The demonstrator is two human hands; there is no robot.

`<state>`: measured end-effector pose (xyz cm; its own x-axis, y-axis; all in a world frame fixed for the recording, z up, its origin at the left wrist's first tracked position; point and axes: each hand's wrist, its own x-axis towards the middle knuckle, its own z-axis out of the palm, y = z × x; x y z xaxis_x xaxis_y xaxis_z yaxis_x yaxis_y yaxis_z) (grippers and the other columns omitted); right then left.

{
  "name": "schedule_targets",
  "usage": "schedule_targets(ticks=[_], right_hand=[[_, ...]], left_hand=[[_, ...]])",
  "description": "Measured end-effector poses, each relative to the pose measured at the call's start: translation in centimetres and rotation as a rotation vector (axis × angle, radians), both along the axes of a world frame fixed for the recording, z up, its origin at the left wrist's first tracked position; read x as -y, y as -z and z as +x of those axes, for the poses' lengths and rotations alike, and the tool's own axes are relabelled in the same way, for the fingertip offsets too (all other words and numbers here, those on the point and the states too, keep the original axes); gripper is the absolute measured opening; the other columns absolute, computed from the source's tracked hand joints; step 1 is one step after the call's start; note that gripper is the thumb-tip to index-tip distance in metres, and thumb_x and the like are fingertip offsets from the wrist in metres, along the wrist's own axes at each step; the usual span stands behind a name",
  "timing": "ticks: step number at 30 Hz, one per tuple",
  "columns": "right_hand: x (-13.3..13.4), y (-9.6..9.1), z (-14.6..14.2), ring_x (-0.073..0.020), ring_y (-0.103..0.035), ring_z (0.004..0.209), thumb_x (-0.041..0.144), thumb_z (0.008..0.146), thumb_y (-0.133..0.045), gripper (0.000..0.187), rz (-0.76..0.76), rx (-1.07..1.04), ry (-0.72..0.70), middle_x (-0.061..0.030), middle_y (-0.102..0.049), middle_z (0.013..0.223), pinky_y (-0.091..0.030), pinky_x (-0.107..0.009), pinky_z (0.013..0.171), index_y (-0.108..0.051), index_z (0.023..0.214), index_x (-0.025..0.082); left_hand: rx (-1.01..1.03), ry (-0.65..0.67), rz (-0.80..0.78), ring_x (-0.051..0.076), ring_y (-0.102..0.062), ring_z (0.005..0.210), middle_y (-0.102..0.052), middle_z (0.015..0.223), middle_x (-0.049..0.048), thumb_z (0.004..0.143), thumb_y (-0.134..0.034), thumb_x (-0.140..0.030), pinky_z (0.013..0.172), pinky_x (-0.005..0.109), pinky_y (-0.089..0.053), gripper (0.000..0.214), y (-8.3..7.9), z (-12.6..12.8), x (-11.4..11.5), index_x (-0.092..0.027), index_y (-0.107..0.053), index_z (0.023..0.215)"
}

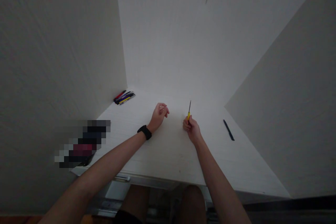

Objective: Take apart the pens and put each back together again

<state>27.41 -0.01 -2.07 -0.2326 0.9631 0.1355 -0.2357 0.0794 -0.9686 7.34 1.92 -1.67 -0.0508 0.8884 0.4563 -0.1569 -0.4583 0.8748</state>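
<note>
- Your right hand (193, 131) grips a yellow-handled tool (188, 116), likely a screwdriver, its fingers wrapped around the handle and its thin metal shaft pointing away from you.
- Your left hand (158, 115), a black wristband (145, 132) at the wrist, sits across from it, fingers half curled and holding nothing that shows.
- Done, by the look of it: the tool is firmly in your grasp. Not yet done: its tip meets no other thing.
- A dark pen (229, 130) lies by itself toward the right of the white surface (170, 157), apart from your right hand.
- A bunch of pens (124, 98) lies at the far left corner, seemingly unused.
- Left of your forearm, a pixelated pile (88, 143) defies identification.
</note>
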Motion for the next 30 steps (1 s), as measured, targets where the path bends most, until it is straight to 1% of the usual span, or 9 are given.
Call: schedule_targets(ticks=[3, 7, 10, 12, 15, 17, 19, 26, 30], right_hand=[[0.2, 0.0, -0.4, -0.0087, -0.014, 0.046, 0.077, 0.077, -0.058, 0.059, -0.007, 0.067, 0.049, 0.0073, -0.021, 0.053, -0.012, -0.026, 0.043, -0.04, 0.06, 0.023], [0.3, 0.3, -0.9, -0.0095, -0.02, 0.048, 0.076, 0.076, -0.059, 0.059, 0.035, 0.241, 0.114, 0.0052, -0.028, 0.054, -0.012, -0.027, 0.044, -0.041, 0.058, 0.023], [0.3, 0.4, -1.1, -0.0117, -0.027, 0.051, 0.076, 0.079, -0.053, 0.059, 0.143, 0.39, 0.153, 0.0031, -0.033, 0.055, -0.018, -0.028, 0.046, -0.041, 0.058, 0.023], [0.3, 0.3, -1.1, -0.013, -0.033, 0.055, 0.075, 0.082, -0.049, 0.057, 0.221, 0.476, 0.186, 0.0021, -0.036, 0.056, -0.024, -0.028, 0.05, -0.042, 0.059, 0.022], [0.3, 0.1, -1.1, -0.0138, -0.038, 0.058, 0.072, 0.084, -0.045, 0.056, 0.288, 0.578, 0.233, 0.0017, -0.039, 0.058, -0.029, -0.028, 0.056, -0.043, 0.059, 0.022], [0.3, 0.0, -1.1, -0.0138, -0.038, 0.059, 0.071, 0.086, -0.044, 0.056, 0.303, 0.616, 0.249, 0.0021, -0.039, 0.058, -0.029, -0.028, 0.057, -0.043, 0.06, 0.022], [0.4, 0.0, -1.2, -0.0137, -0.038, 0.058, 0.07, 0.086, -0.043, 0.055, 0.308, 0.632, 0.26, 0.0022, -0.039, 0.058, -0.029, -0.028, 0.057, -0.043, 0.06, 0.022], [0.4, -0.1, -1.2, -0.0138, -0.038, 0.057, 0.068, 0.087, -0.043, 0.053, 0.306, 0.658, 0.27, 0.0025, -0.04, 0.057, -0.03, -0.028, 0.057, -0.043, 0.06, 0.022], [0.3, -0.1, -1.2, -0.0139, -0.038, 0.057, 0.067, 0.087, -0.044, 0.053, 0.312, 0.674, 0.282, 0.0024, -0.04, 0.056, -0.03, -0.028, 0.056, -0.045, 0.059, 0.022]], left_hand=[[0.025, -0.004, -0.012, 0.01, -0.05, 0.061, -0.056, 0.069, -0.0032, 0.089, -0.06, -0.039, 0.06, 0.024, -0.04, 0.022, 0.0, 0.2, 0.0, -0.02, -0.051, 0.096], [0.125, 0.003, -0.075, 0.011, -0.056, 0.067, -0.065, 0.077, 0.0006, 0.084, -0.067, -0.041, 0.065, 0.025, -0.043, 0.029, -0.1, -0.2, -0.1, -0.019, -0.053, 0.097], [0.238, 0.027, -0.179, 0.011, -0.059, 0.072, -0.068, 0.089, 0.0037, 0.082, -0.069, -0.042, 0.065, 0.023, -0.042, 0.029, 0.1, -0.6, -0.3, -0.019, -0.054, 0.091], [0.307, 0.053, -0.239, 0.01, -0.058, 0.075, -0.066, 0.094, 0.0031, 0.079, -0.072, -0.04, 0.064, 0.022, -0.041, 0.028, 0.1, -0.8, -0.4, -0.02, -0.055, 0.088], [0.361, 0.07, -0.263, 0.008, -0.052, 0.071, -0.059, 0.086, -0.0001, 0.077, -0.074, -0.038, 0.063, 0.02, -0.04, 0.027, 0.0, -0.9, -0.3, -0.02, -0.056, 0.084], [0.37, 0.079, -0.256, 0.008, -0.049, 0.068, -0.054, 0.079, -0.0014, 0.077, -0.074, -0.038, 0.062, 0.02, -0.039, 0.026, 0.0, -0.9, -0.3, -0.019, -0.056, 0.082], [0.363, 0.082, -0.249, 0.009, -0.047, 0.068, -0.052, 0.077, -0.0012, 0.077, -0.073, -0.038, 0.062, 0.02, -0.038, 0.026, 0.0, -0.9, -0.3, -0.019, -0.056, 0.082], [0.278, 0.096, -0.219, 0.009, -0.046, 0.066, -0.055, 0.076, 0.0001, 0.077, -0.073, -0.042, 0.059, 0.021, -0.036, 0.028, 0.2, -0.6, -0.6, -0.018, -0.059, 0.082], [0.221, 0.035, -0.167, 0.009, -0.046, 0.063, -0.057, 0.074, 0.0004, 0.078, -0.073, -0.039, 0.056, 0.022, -0.034, 0.026, 0.3, -0.5, -0.7, -0.017, -0.061, 0.083]])
